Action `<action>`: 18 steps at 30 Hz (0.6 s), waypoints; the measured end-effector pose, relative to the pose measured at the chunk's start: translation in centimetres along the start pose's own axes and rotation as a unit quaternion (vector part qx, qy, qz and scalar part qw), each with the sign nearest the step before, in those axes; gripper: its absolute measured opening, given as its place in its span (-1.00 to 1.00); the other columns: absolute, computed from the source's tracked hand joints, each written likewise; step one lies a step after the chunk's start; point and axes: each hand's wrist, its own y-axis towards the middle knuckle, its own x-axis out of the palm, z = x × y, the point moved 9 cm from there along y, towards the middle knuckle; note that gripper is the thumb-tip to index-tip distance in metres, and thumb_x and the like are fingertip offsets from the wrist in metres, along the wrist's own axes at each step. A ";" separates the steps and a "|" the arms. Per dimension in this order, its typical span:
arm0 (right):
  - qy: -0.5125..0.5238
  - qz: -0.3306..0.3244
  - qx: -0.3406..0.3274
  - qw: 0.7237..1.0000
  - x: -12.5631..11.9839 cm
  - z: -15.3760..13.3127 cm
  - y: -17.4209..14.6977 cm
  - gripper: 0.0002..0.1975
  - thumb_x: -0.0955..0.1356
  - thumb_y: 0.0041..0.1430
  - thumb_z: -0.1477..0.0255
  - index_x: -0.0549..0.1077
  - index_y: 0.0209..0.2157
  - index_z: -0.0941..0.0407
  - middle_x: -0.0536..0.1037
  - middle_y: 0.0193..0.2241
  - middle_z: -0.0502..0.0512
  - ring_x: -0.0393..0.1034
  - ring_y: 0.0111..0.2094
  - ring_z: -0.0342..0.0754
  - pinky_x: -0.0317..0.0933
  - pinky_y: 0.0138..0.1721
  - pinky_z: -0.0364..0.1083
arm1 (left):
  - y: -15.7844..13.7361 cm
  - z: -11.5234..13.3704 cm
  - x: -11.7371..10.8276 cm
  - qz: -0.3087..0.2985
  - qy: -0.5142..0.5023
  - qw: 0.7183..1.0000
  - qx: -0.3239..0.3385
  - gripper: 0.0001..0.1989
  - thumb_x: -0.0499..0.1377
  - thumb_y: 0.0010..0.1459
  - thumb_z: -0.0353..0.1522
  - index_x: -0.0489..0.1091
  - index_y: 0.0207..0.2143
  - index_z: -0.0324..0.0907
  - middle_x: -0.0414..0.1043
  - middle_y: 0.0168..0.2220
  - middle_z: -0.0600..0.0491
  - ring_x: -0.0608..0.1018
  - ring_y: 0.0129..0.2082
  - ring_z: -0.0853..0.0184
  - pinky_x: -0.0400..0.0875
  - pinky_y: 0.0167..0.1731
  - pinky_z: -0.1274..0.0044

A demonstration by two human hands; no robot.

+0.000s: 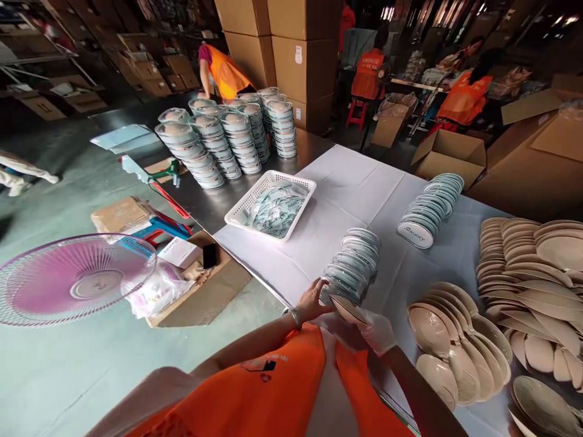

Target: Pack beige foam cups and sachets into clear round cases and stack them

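Observation:
My right hand [377, 331], in a white glove, grips a thin tan oval piece [348, 309] with a curved edge, held tilted close to my body. Just left of it is my left hand [311, 301], bare, with a bracelet at the wrist. Its thumb and fingers are apart at the near end of a leaning row of clear-wrapped, pale green-rimmed discs [350, 264]. Whether these fingers also touch the tan piece is unclear. Farther right on the white sheet leans a second row of printed discs [430, 209]. Tan breast-shaped pads [460, 340] lie overlapped beside my right arm.
A white basket [232, 216] holds printed sachets. Stacked clear round packs [237, 133] stand behind it. More tan pads [532, 285] fill the table's right side. A pink fan [77, 279] and an open carton [204, 291] are at left. Co-workers in orange vests work beyond.

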 end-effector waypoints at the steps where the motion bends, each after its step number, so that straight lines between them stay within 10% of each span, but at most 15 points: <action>1: -0.023 -0.045 0.005 0.999 0.2 -0.8 0.5 -0.74 0.36 0.23 0.25 0.60 -0.13 0.02 0.65 -0.24 0.14 0.56 -0.18 0.08 0.41 -0.15 -0.05 | 0.0 0.3 0.3 -0.020 0.014 1.000 0.007 -0.25 0.38 0.04 -0.25 0.23 0.26 -0.11 0.22 0.32 -0.16 0.43 0.21 0.03 0.36 0.18 0.25; 9: -0.090 -0.168 -0.002 0.982 0.0 -5.5 2.0 -0.48 0.43 0.07 0.60 0.42 0.11 0.21 0.60 -0.10 0.36 0.57 -0.09 0.16 0.42 -0.10 0.02 | -0.2 -1.0 -0.1 -0.041 0.132 0.990 -0.024 -0.17 0.38 0.11 -0.24 0.09 0.35 0.09 0.23 0.33 -0.04 0.47 0.19 0.08 0.41 0.08 0.33; 18: -0.082 -0.186 0.026 0.979 2.0 -3.2 1.0 -0.81 0.46 0.08 0.53 0.60 -0.21 0.22 0.63 -0.25 0.35 0.55 -0.11 0.23 0.38 -0.12 0.06 | -0.2 -0.9 1.3 -0.093 0.223 0.970 -0.037 -0.23 0.32 0.19 -0.25 0.06 0.37 0.05 0.11 0.38 -0.12 0.45 0.20 0.03 0.39 0.09 0.30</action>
